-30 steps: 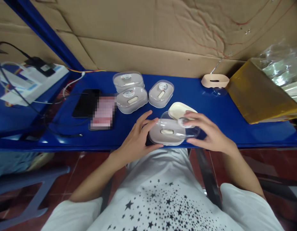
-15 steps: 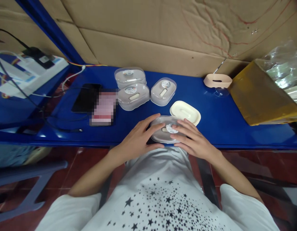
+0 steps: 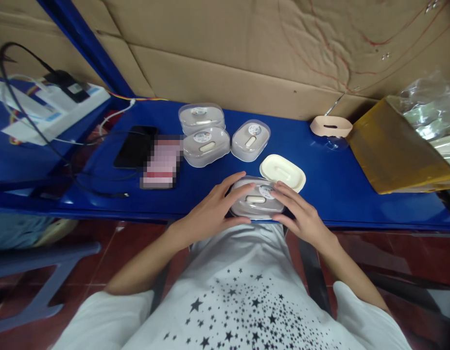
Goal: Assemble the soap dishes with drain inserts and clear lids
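Observation:
At the table's front edge lies a clear oval plastic case (image 3: 256, 209) with a round white label and a cream oval bar on top. My left hand (image 3: 217, 209) grips its left end, fingers over the top and thumb along the front. My right hand (image 3: 301, 211) grips its right end, fingertips beside the label and thumb at the front corner. Just behind it a cream oval tray (image 3: 282, 171) lies flat, partly hidden by my right fingers. Farther back stand similar cases: one (image 3: 251, 140) alone, and two (image 3: 206, 147) close together.
A peach oval piece with a slot (image 3: 330, 126) sits at the back right, by a yellow-brown box (image 3: 400, 150) with clear plastic packing. A phone (image 3: 161, 165) and a black device (image 3: 133, 148) lie left, near cables and a white power strip (image 3: 60, 114). Cardboard (image 3: 225, 53) lines the back.
My right fingers have drawn closer together and back toward the case's right end, uncovering more of its top. My left hand keeps its hold. The view has shifted slightly.

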Demonstrator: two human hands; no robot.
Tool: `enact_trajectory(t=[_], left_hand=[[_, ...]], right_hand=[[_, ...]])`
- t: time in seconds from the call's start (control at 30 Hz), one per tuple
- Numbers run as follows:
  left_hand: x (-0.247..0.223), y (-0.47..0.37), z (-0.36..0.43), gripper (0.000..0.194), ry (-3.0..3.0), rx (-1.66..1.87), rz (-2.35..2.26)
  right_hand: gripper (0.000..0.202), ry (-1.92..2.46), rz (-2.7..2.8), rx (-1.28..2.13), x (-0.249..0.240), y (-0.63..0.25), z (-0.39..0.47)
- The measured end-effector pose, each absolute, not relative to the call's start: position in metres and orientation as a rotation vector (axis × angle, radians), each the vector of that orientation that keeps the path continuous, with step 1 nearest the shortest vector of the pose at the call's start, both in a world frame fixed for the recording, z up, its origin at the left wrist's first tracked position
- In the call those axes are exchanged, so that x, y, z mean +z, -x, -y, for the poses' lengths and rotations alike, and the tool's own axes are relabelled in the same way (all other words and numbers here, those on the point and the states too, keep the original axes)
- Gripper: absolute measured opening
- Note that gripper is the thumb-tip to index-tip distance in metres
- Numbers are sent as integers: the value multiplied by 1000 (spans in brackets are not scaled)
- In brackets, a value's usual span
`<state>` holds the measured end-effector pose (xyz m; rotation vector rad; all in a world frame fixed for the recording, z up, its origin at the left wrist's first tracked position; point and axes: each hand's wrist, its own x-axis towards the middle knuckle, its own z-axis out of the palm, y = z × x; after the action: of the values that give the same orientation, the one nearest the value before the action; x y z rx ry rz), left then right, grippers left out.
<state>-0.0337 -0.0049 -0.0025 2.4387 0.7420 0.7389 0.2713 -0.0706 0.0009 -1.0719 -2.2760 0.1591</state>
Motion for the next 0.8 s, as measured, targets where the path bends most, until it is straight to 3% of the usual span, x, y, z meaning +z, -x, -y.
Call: enact_trajectory(t=[0.3,0.63,0.8], left_hand=[[-3,37,3,60,-2479,872,-668],[4,43,1,49,-2418,784,-744],[5,44,-1,48,-2433,787,-725]], right_hand=[[77,956,2367,147,1,-273,70],[58,1094,2371,183,8,-269,69],[61,1067,2382,124,7,-269,66]])
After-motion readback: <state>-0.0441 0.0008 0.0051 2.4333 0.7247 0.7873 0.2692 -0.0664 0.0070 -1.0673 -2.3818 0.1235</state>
